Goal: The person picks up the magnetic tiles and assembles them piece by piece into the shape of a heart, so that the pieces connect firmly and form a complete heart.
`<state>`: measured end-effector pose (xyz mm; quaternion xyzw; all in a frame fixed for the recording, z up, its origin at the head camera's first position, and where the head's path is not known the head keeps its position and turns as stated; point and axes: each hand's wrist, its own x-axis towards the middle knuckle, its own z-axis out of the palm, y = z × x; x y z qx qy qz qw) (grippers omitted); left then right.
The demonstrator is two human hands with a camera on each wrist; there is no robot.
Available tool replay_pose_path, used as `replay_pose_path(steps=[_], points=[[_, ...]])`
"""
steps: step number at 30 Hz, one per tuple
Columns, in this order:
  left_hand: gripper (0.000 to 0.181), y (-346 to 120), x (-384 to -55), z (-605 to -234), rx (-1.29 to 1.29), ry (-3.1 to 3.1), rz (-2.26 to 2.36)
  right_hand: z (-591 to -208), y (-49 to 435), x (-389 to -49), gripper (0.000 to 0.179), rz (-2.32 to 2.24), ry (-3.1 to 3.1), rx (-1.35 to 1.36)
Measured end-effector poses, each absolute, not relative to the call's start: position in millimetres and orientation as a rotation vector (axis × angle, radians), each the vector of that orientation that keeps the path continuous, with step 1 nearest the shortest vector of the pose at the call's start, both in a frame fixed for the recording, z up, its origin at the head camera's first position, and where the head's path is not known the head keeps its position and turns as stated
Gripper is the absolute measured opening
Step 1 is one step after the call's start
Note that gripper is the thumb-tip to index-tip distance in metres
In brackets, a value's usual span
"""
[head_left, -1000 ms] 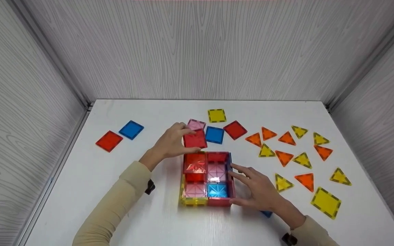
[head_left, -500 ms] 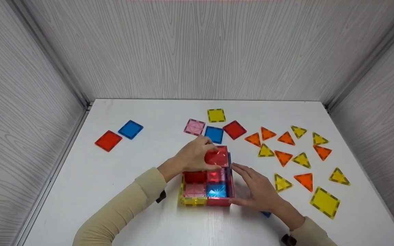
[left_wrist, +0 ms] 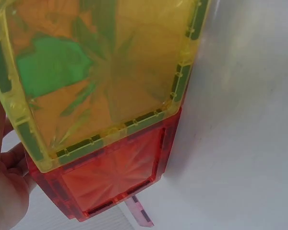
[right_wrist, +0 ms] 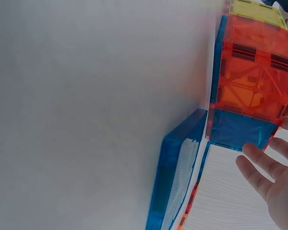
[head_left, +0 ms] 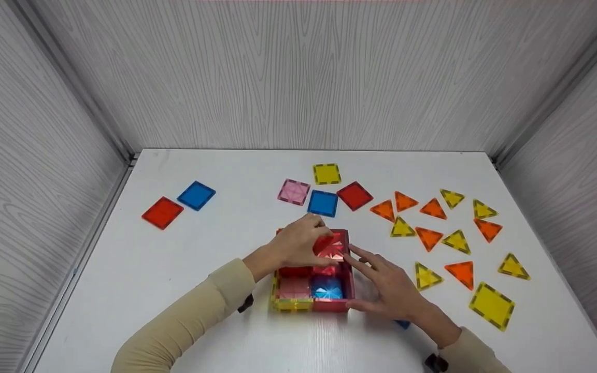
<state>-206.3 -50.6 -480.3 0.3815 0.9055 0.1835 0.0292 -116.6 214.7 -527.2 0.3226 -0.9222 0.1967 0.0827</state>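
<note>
A low box of see-through magnetic tiles [head_left: 293, 306] stands at the table's middle, with yellow and red front walls. Over its far right cell lies a red square magnetic tile [head_left: 336, 242], which my left hand [head_left: 298, 242] pinches between thumb and fingers. That hand covers part of the far left cell. My right hand [head_left: 389, 286] rests spread along the box's right side, fingertips at the wall. In the right wrist view its straight fingers reach a red wall tile [right_wrist: 254, 88] and a blue wall tile [right_wrist: 242, 129]. The left wrist view shows the box's yellow wall tile [left_wrist: 144, 81] close up.
Behind the box lie pink [head_left: 294, 191], yellow [head_left: 327, 174], blue [head_left: 323, 203] and red [head_left: 355, 195] squares. Another red [head_left: 162, 212] and blue [head_left: 196, 195] pair lies left. Several orange and yellow triangles [head_left: 429, 238] and a yellow square [head_left: 492, 305] lie right.
My left hand has carried the red square tile from behind the box, rightward and toward me, and lowered it onto the far right cell. The right hand has stayed at the box's side.
</note>
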Motion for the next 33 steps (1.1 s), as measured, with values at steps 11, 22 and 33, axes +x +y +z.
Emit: replay_pose_path(steps=[11, 22, 33], points=[[0.065, -52.6, -208.4, -480.4, 1.206, 2.759, 0.571, -525.9, 215.2, -116.1, 0.091, 0.590, -2.773, 0.962], [0.063, -50.1, -212.1, -475.7, 1.193, 2.730, 0.548, -528.1, 215.6, -117.5, 0.091, 0.602, -2.782, 0.969], [0.067, -59.5, -212.2, -476.6, 1.216, 2.739, 0.602, -527.0, 216.1, -117.2, 0.092, 0.595, -2.782, 0.972]])
